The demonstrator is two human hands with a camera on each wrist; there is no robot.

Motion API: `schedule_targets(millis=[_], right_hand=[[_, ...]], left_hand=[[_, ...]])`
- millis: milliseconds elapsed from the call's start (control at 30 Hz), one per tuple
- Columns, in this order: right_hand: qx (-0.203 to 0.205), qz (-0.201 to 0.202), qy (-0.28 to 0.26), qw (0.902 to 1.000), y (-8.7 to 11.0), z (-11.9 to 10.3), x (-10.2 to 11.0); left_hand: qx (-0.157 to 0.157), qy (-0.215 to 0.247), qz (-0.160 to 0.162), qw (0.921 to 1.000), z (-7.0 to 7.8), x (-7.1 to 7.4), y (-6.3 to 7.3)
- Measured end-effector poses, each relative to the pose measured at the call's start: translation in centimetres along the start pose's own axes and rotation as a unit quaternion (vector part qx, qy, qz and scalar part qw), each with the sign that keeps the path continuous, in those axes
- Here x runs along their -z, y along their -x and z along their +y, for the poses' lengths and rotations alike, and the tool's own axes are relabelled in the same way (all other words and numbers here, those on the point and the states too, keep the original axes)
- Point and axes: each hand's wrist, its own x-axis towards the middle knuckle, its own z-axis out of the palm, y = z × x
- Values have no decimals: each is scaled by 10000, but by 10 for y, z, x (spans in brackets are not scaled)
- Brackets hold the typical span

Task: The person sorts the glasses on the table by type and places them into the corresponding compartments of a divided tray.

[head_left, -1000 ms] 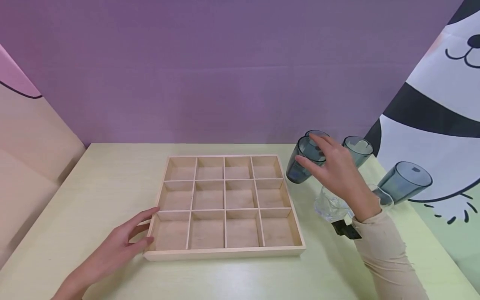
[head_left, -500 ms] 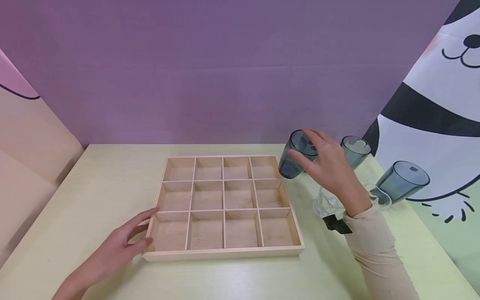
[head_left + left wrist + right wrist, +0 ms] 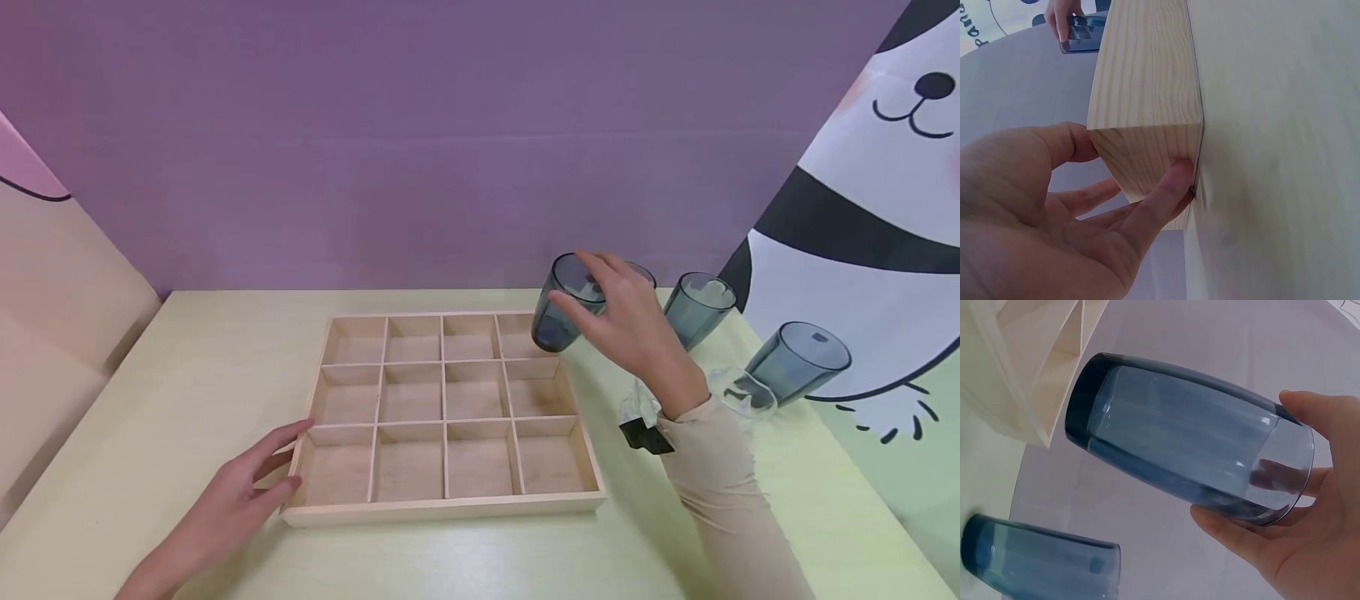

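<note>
My right hand (image 3: 637, 325) holds a blue-grey glass tumbler (image 3: 557, 323) near its rim, thumb on one side and fingers on the other. The right wrist view shows the tumbler (image 3: 1179, 434) with its thick base pointing away from the palm, beside the tray's corner. In the head view it overlaps the back right corner of a wooden compartment tray (image 3: 442, 507). My left hand (image 3: 236, 496) rests at the tray's left wall; its fingertips touch the outer wooden side (image 3: 1141, 150), with the thumb at the upper edge.
Two more blue-grey tumblers, one at the back right (image 3: 701, 308) and one near the right edge (image 3: 798, 362), stand on the table (image 3: 450, 558). Behind the right hand, another tumbler (image 3: 643, 272) is mostly hidden. Clear glassy items (image 3: 742, 393) lie by the right wrist.
My right hand has carried the tumbler leftward, from beside the tray to its back right corner. The glass behind it shows again. My left hand stays at the tray.
</note>
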Motion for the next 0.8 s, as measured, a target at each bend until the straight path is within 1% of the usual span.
schedule_targets(millis=[133,200,300,433,567,667,800], right_hand=[[-107,-122,-48,9999,1,0,-8],[-139,-153,-27,9998,1,1,-12],[-82,-128,-22,9999,1,3,-17],[64,4,-59,10000,-2,3,-25],[114,95,-142,9998,-2,4,-31],[128,108,-178,9997,-2,5,-35],[164,-12,-133,9998,-3,7,-42]], left_hand=[[88,19,53,9999,1,0,1],[52,76,63,9999,2,-1,1],[42,109,75,9999,3,-2,1],[110,97,71,9999,3,-3,3],[149,83,49,9998,2,-2,4],[171,84,44,9998,1,-2,3],[243,80,35,9997,1,-2,2]])
